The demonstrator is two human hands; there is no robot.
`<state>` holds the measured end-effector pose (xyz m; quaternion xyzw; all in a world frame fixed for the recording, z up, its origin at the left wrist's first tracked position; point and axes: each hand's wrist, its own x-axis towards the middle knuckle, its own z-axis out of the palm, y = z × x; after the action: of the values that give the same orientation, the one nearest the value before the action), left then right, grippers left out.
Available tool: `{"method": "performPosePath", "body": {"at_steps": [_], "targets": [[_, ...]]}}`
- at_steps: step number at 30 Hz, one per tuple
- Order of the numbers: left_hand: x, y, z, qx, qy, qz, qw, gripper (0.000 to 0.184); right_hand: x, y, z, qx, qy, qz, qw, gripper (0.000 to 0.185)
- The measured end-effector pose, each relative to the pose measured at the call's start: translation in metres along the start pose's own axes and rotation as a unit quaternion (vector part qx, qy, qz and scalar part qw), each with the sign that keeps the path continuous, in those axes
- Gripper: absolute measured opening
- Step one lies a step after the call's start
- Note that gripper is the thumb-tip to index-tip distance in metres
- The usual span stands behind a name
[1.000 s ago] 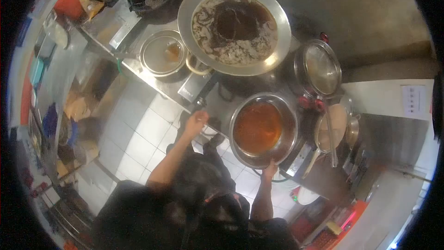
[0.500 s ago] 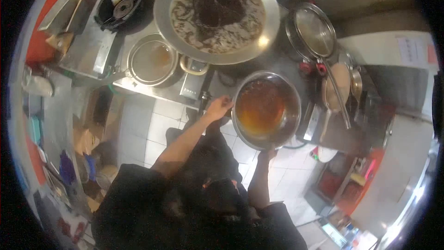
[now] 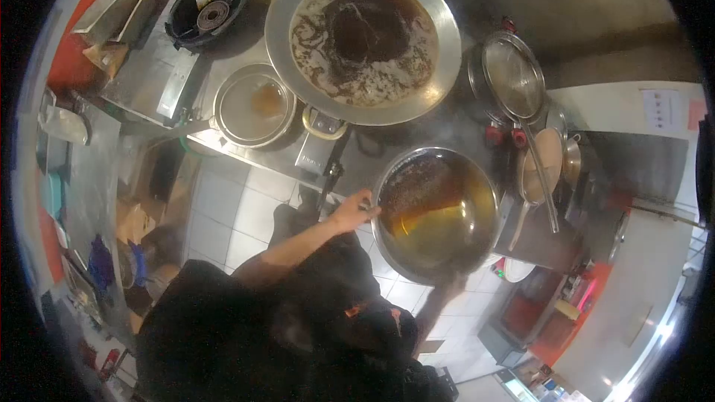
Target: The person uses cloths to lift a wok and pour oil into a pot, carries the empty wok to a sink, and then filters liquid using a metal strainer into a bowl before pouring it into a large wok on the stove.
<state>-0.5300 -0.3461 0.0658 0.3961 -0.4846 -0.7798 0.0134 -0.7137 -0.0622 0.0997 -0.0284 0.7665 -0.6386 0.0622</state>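
Note:
A wide steel bowl [image 3: 469, 253] is held up in front of me, tilted, with brown-amber liquid [image 3: 417, 193] gathered at its far side. My left hand [image 3: 354, 212] is closed on the bowl's left edge. At its near edge my right hand [image 3: 449, 283] grips the rim from below, its fingers partly hidden and blurred. Just beyond the bowl stands a large two-handled metal pan [image 3: 280, 45] with dark liquid and pale foam in it.
Left of the large pan sits a pot with a strainer [image 3: 253, 104], and behind it a black burner ring [image 3: 208, 11]. On the right are a long-handled strainer [image 3: 514, 74] and a wooden-coloured pan [image 3: 547, 152]. White tiles [image 3: 253, 208] cover the floor.
The bowl has come slightly nearer to me and tipped away, so its liquid has run to the far side. Both hands keep their hold. The view has shifted a little.

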Motion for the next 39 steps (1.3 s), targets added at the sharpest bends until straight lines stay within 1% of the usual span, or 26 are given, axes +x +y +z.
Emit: {"method": "performPosePath", "body": {"at_steps": [1,3,4,6,8,10,11,12,13,14,16,19,20,22,24,25,27,28,29,30,31,32,34,36,37,39], "targets": [[0.001,-0.014,0.007,-0.066,-0.012,0.018,0.998,0.026,-0.002,-0.029,-0.003,-0.027,-0.001,0.016,0.999,0.044],[-0.015,-0.006,0.013,-0.135,-0.048,0.000,0.990,0.021,0.004,-0.068,-0.014,-0.059,-0.015,-0.005,0.998,0.037],[-0.026,0.006,0.014,-0.121,-0.056,-0.003,0.991,0.021,0.008,-0.075,-0.036,-0.075,-0.016,-0.023,0.997,0.036],[-0.051,0.040,0.013,-0.124,-0.079,0.018,0.989,0.023,0.005,-0.119,-0.031,-0.149,-0.053,-0.107,0.982,0.036],[-0.067,0.064,0.012,-0.103,-0.100,0.022,0.989,0.026,0.002,-0.169,-0.018,-0.184,-0.065,-0.134,0.972,0.037],[-0.082,0.089,0.011,-0.103,-0.106,0.030,0.989,0.027,-0.008,-0.215,0.010,-0.075,-0.029,-0.028,0.996,0.043],[-0.088,0.099,0.011,-0.121,-0.108,0.071,0.984,0.027,-0.009,-0.227,0.015,-0.077,-0.028,-0.033,0.996,0.043],[-0.091,0.107,0.011,-0.138,-0.111,0.112,0.978,0.027,-0.007,-0.239,0.016,-0.092,0.019,-0.019,0.995,0.045],[-0.092,0.111,0.011,-0.141,-0.117,0.114,0.976,0.027,-0.001,-0.248,0.013,-0.107,0.066,-0.005,0.992,0.047],[-0.092,0.115,0.011,-0.122,-0.110,0.139,0.976,0.027,0.018,-0.240,-0.014,-0.142,0.076,-0.006,0.987,0.048],[-0.086,0.115,0.015,-0.106,-0.090,0.217,0.966,0.028,0.024,-0.255,-0.002,-0.123,0.088,-0.020,0.988,0.049],[-0.083,0.138,0.006,-0.139,-0.090,0.198,0.966,0.030,0.017,-0.294,0.053,-0.076,0.065,-0.051,0.994,0.051],[-0.084,0.147,0.002,-0.197,-0.103,0.203,0.954,0.028,0.015,-0.307,0.073,-0.110,0.078,-0.076,0.988,0.050],[-0.070,0.147,0.004,-0.205,-0.095,0.185,0.956,0.028,0.025,-0.318,0.085,-0.142,0.087,-0.105,0.980,0.049],[-0.052,0.149,0.000,-0.201,-0.096,0.145,0.964,0.026,0.054,-0.326,0.088,-0.196,0.056,-0.106,0.973,0.045],[-0.046,0.151,0.000,-0.203,-0.094,0.149,0.963,0.026,0.059,-0.330,0.095,-0.195,0.054,-0.109,0.973,0.045],[-0.036,0.155,-0.001,-0.283,-0.106,0.164,0.939,0.026,0.065,-0.344,0.124,-0.135,-0.009,-0.120,0.984,0.041],[-0.031,0.158,-0.006,-0.235,-0.075,0.168,0.954,0.025,0.074,-0.348,0.133,-0.134,-0.012,-0.124,0.983,0.041],[-0.027,0.160,-0.008,-0.238,-0.074,0.170,0.953,0.025,0.087,-0.352,0.137,-0.178,-0.022,-0.140,0.974,0.039],[-0.025,0.164,-0.010,-0.217,-0.033,0.213,0.952,0.024,0.093,-0.357,0.147,-0.221,-0.032,-0.156,0.962,0.036],[-0.022,0.169,-0.013,-0.195,0.008,0.255,0.947,0.024,0.098,-0.360,0.160,-0.221,-0.033,-0.160,0.961,0.036],[-0.014,0.169,-0.014,-0.196,0.009,0.257,0.946,0.024,0.099,-0.362,0.177,-0.245,-0.030,-0.182,0.952,0.034],[0.005,0.170,-0.019,-0.353,-0.005,0.215,0.911,0.021,0.108,-0.368,0.202,-0.268,-0.029,-0.210,0.940,0.032],[0.009,0.181,-0.028,-0.360,-0.006,0.189,0.914,0.020,0.122,-0.368,0.217,-0.204,-0.101,-0.205,0.952,0.031],[0.010,0.186,-0.033,-0.366,-0.008,0.161,0.917,0.019,0.127,-0.369,0.224,-0.203,-0.102,-0.207,0.952,0.031],[0.016,0.189,-0.038,-0.365,-0.009,0.157,0.918,0.019,0.122,-0.377,0.248,-0.164,-0.155,-0.191,0.955,0.032]]}}
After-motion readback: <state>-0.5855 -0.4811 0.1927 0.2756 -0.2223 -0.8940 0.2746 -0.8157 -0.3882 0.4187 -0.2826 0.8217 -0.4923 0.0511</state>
